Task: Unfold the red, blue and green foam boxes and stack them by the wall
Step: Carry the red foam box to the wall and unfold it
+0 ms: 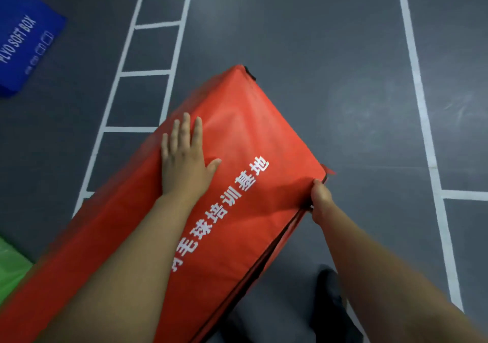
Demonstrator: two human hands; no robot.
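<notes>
Head camera looks down on a large red foam box with white printed characters (pixel 237 142), which lies slanted over the dark grey floor with white painted lines (pixel 303 39), its near end close to the person's legs. The left hand (pixel 182 158) rests flat on the upper face, fingers straight and a little spread, thumb out to the side. The right hand (pixel 320 197) is curled at the right edge, near the corner, and seems to pinch the cover just above a dark seam; its fingertips are hidden under the edge.

I judge the step is to open this box along that seam. To do it well, the flat hand should hold the top steady while the other pulls the edge outward slowly, so the soft cover does not slip.

A blue foam box printed "PLYO SOFT BOX" (pixel 29 41) lies far left, well apart, and a green foam piece (pixel 10 266) shows at the lower left. No wall is in view.
</notes>
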